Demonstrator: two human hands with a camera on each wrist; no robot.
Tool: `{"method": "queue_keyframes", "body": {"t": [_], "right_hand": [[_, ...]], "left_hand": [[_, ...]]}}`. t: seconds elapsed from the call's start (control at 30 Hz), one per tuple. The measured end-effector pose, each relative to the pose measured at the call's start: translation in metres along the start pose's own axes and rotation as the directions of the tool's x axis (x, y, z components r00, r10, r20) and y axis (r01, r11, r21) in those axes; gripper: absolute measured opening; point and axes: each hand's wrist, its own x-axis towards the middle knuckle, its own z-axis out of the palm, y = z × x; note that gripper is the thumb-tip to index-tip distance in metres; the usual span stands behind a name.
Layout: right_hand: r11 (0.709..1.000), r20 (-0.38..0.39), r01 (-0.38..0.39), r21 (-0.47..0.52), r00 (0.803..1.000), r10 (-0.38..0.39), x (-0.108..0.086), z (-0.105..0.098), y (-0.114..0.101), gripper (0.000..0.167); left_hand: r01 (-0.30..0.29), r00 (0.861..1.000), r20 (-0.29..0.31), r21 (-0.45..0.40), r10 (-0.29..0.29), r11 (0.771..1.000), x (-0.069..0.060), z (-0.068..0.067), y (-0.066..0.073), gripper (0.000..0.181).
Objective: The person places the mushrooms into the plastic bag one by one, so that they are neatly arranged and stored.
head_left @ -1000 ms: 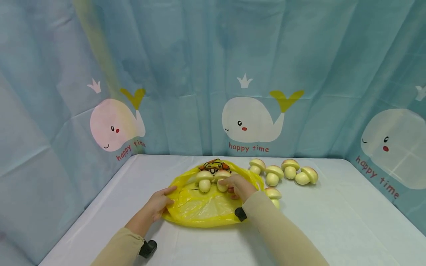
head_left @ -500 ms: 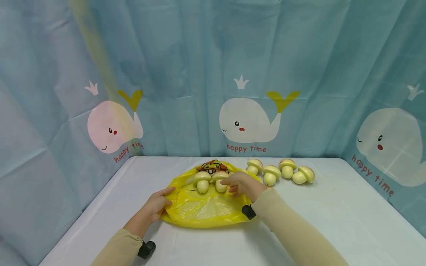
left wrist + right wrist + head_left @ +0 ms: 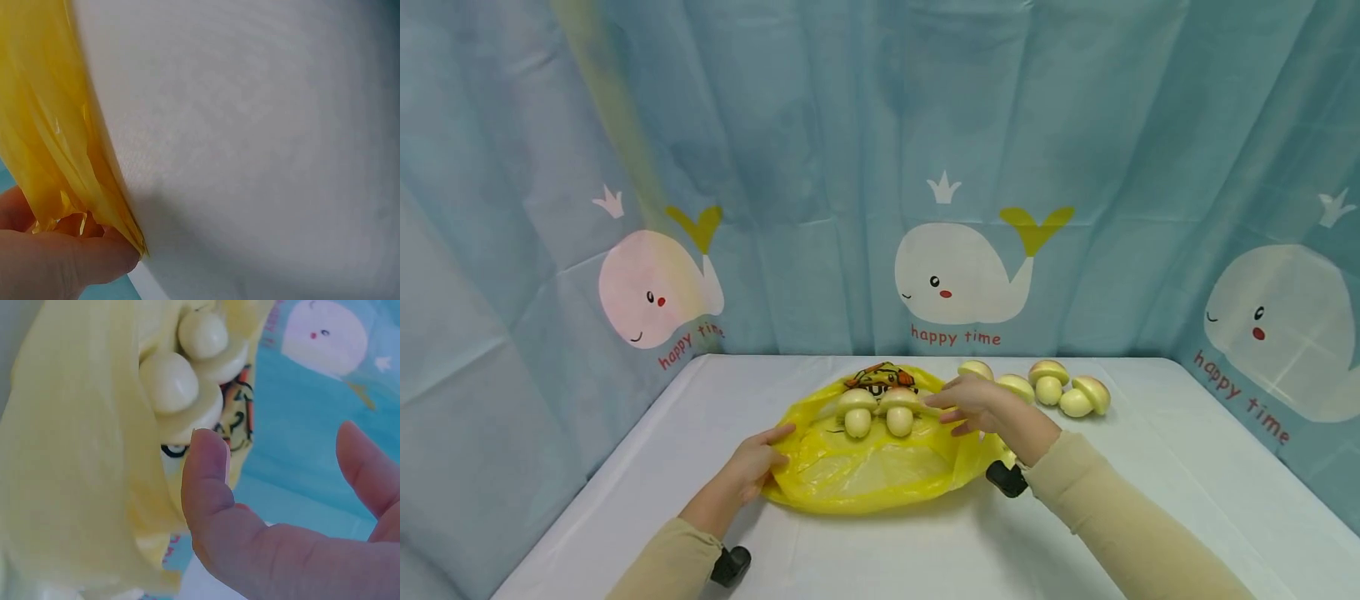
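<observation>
A yellow plastic bag (image 3: 880, 467) lies spread open on the table, its mouth facing me. Inside it two mushrooms (image 3: 857, 412) with pale stems and reddish-topped caps stand side by side. My left hand (image 3: 748, 467) pinches the bag's left rim between thumb and fingers; the left wrist view shows the gathered plastic (image 3: 69, 162) in that grip. Over the bag's right side, my right hand (image 3: 992, 408) has its fingers apart and holds nothing. In the right wrist view its fingers (image 3: 209, 469) point towards the mushrooms (image 3: 172, 387) in the bag.
Several more mushrooms (image 3: 1048, 383) lie on the table right of the bag, some partly hidden behind my right hand. The white table (image 3: 1187, 492) extends to the right and front. A blue curtain (image 3: 820, 167) with whale prints hangs behind the table.
My right hand has let go of the right-hand mushroom in the bag and drawn back to the right. My left hand stays on the bag's rim.
</observation>
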Motion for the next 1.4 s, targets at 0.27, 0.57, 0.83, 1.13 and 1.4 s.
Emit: {"method": "queue_keyframes", "body": {"t": [0.27, 0.57, 0.83, 1.13, 1.4], "right_hand": [[0.998, 0.000, 0.059, -0.031, 0.998, -0.059, -0.020, -0.028, 0.007, 0.063], [0.992, -0.063, 0.098, -0.083, 0.993, -0.103, -0.040, -0.052, 0.018, 0.062], [0.986, -0.106, 0.115, -0.123, 0.986, -0.128, -0.045, -0.069, 0.040, 0.060], [0.987, -0.093, 0.086, -0.139, 0.991, -0.099, -0.039, -0.081, 0.059, 0.069], [0.981, -0.087, 0.033, -0.193, 0.995, -0.050, -0.029, -0.078, 0.079, 0.074]], "left_hand": [[0.010, 1.000, -0.014, 0.003, -0.010, 1.000, 0.001, 0.003, -0.001, 0.061], [0.021, 0.999, -0.033, 0.019, -0.020, 1.000, 0.000, 0.001, -0.001, 0.062], [0.024, 0.999, -0.032, 0.006, -0.024, 1.000, 0.000, 0.002, 0.000, 0.062], [0.018, 0.999, -0.029, 0.004, -0.018, 1.000, 0.002, 0.000, -0.002, 0.061], [0.018, 0.999, -0.035, 0.002, -0.018, 1.000, 0.001, 0.001, 0.000, 0.060]]}}
